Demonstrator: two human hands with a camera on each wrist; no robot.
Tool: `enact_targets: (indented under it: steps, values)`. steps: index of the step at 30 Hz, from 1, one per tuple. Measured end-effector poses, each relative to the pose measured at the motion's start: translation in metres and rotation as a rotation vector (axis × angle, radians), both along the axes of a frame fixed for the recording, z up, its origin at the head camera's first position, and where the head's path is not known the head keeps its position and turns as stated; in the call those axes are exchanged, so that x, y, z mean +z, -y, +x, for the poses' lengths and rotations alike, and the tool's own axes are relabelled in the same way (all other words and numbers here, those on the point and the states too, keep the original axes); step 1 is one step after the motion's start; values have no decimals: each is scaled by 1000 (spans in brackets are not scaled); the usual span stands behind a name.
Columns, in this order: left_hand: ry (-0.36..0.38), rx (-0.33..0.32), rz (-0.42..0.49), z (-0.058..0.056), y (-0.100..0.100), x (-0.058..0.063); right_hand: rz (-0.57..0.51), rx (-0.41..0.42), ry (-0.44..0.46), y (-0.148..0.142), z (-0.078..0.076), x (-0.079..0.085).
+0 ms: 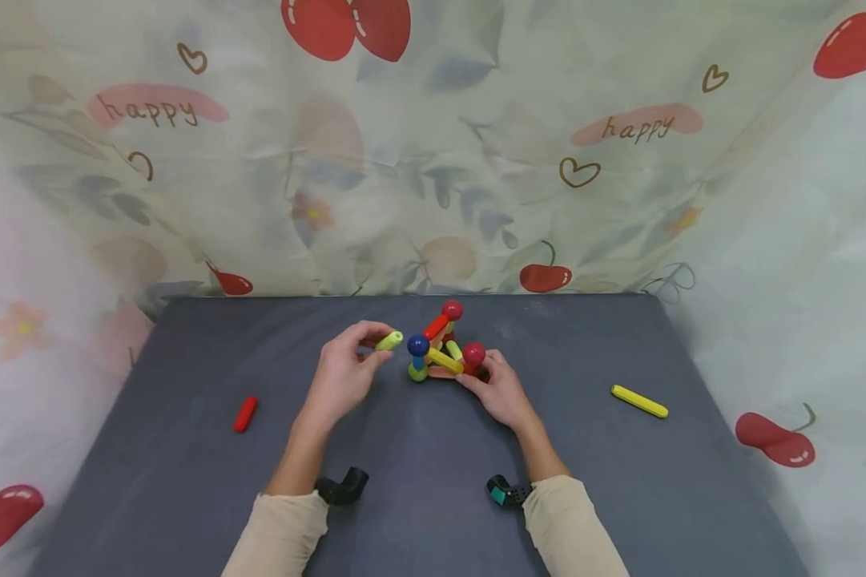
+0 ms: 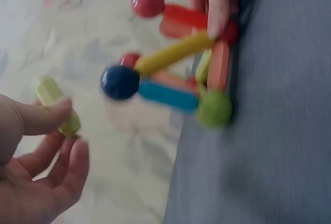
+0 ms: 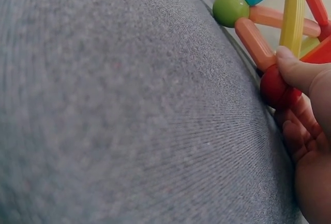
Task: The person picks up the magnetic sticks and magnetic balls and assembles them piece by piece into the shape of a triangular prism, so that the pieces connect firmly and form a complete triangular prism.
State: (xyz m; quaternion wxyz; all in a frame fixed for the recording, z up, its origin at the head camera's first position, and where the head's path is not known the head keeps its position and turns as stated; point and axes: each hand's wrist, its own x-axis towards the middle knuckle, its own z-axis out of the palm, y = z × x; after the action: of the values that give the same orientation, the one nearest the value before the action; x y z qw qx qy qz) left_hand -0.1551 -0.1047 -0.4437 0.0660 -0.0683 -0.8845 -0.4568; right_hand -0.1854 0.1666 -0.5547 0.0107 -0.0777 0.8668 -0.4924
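Observation:
My left hand (image 1: 342,377) pinches a short pale-green stick (image 1: 389,341) between thumb and fingers, just left of a model of coloured sticks and balls. In the left wrist view this stick (image 2: 57,105) stays apart from the model. A dark blue ball (image 1: 418,345) tops a cyan stick (image 2: 168,94) above a green ball (image 1: 417,372). A yellow stick (image 1: 445,361) slopes down from the blue ball to a lower red ball (image 3: 274,85). My right hand (image 1: 503,393) grips the model at that corner, thumb on the yellow stick's end.
A loose red stick (image 1: 245,414) lies on the dark grey table (image 1: 418,489) at the left, a longer yellow stick (image 1: 639,401) at the right. Behind the table hangs a printed curtain (image 1: 418,200), with more curtain at both sides.

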Motion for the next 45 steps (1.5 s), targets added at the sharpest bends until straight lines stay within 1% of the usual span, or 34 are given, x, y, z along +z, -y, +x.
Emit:
enact_targets:
  steps: [2,4,6,8,13,15,17,20,23,25,28,31,33,34,36,38,40,41,43,45]
  values:
    - [-50,-50,24,-7,-14,2,-1,8,0,1,-1,0]
    - [-91,-97,51,-13,-27,0,-7,7,1,1,-1,1]
    - [-113,-130,72,-18,-39,-3,-7,3,-1,1,-2,1]
    - [-119,-144,84,-22,-49,-8,-11,1,-3,1,-2,2]
    - [-99,-117,74,-27,-61,-18,0,5,-5,0,-2,3]
    - [-91,-111,63,-29,-63,-21,-1,1,-1,0,-2,3]
    - [-98,-111,42,-28,-64,-21,-5,-1,-1,0,-2,3]
    - [-150,-124,-38,-28,-66,-22,-8,-2,-5,1,-2,3]
    - [-233,-133,-134,-28,-67,-25,-9,0,-8,1,-2,3]
    - [-282,-130,-181,-27,-69,-28,-16,2,-7,1,-2,3]
    - [-323,-120,-204,-27,-71,-31,-27,3,-6,0,-2,2]
    - [-327,-112,-189,-25,-71,-33,-35,1,-10,1,-2,0]
    - [-312,-94,-159,-21,-68,-33,-37,0,-15,3,-2,-1]
    - [-294,-73,-138,-18,-66,-33,-35,2,-18,4,-2,-1]
    - [-226,-3,-82,-10,-62,-34,-25,6,-23,6,-1,-1]
    - [-116,80,-32,1,-59,-38,11,2,-30,8,0,1]
    - [21,131,-10,13,-57,-45,62,-6,-44,8,3,4]
    - [83,137,-9,18,-57,-50,88,-9,-49,8,4,7]
    - [182,110,-29,26,-58,-60,139,-6,-60,7,7,12]
    - [225,62,-58,30,-58,-67,166,14,-61,7,11,17]
